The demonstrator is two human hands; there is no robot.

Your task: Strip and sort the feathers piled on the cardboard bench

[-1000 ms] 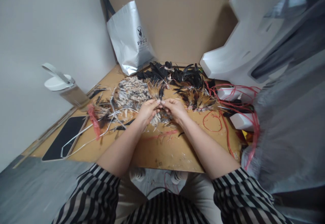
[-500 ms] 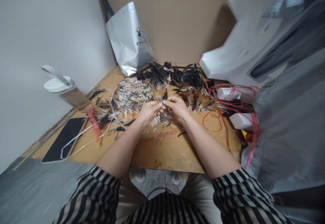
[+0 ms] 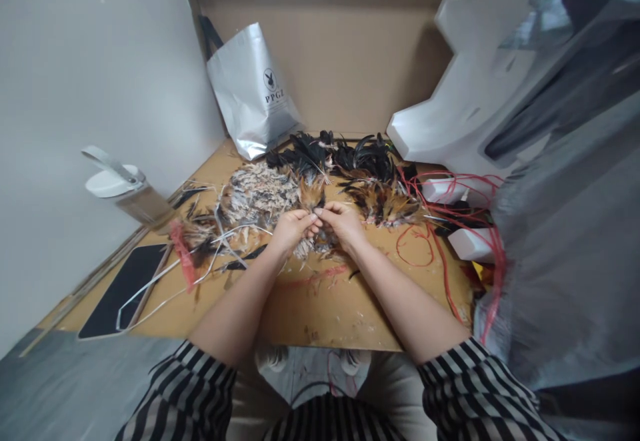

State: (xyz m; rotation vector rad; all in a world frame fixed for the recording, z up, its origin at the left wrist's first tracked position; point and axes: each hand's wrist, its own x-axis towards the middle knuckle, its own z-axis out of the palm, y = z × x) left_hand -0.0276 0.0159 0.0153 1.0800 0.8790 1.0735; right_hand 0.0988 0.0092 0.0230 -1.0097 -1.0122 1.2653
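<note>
- Your left hand [image 3: 290,229] and right hand [image 3: 344,223] meet fingertip to fingertip over the middle of the table [image 3: 320,307]. Each grip is closed to a pinch, and together they hold a small tuft of brown feathers [image 3: 313,195] that fans up and away from the fingers.
- You cannot tell from here just how each finger sits on the tuft, since the stems are hidden between the fingertips.
- Right under the two grips lies a loose scatter of pale feathers [image 3: 310,246], touching the table.
- Just beyond your left grip spreads a heap of speckled grey feathers [image 3: 257,194].
- Just beyond your right grip lies a heap of brown and black feathers [image 3: 383,204], and farther back a heap of black feathers [image 3: 340,154] reaches toward the cardboard wall [image 3: 350,61].
- To the outside of your right grip, red cord [image 3: 425,247] loops over the table and runs on to white foam blocks [image 3: 467,244] near the edge.
- To the outside of your left grip, white straps [image 3: 165,277] trail across the table past a red scrap [image 3: 183,254], ending beside a black tablet [image 3: 120,281].
- Farther out on that side stands a bottle with a white lid [image 3: 123,187], tilted in the view, next to the pale wall.
- Well beyond both grips, a silver bag [image 3: 255,94] leans in the corner.
- Nearest to you, your striped sleeves [image 3: 190,387] frame the table's near edge.
</note>
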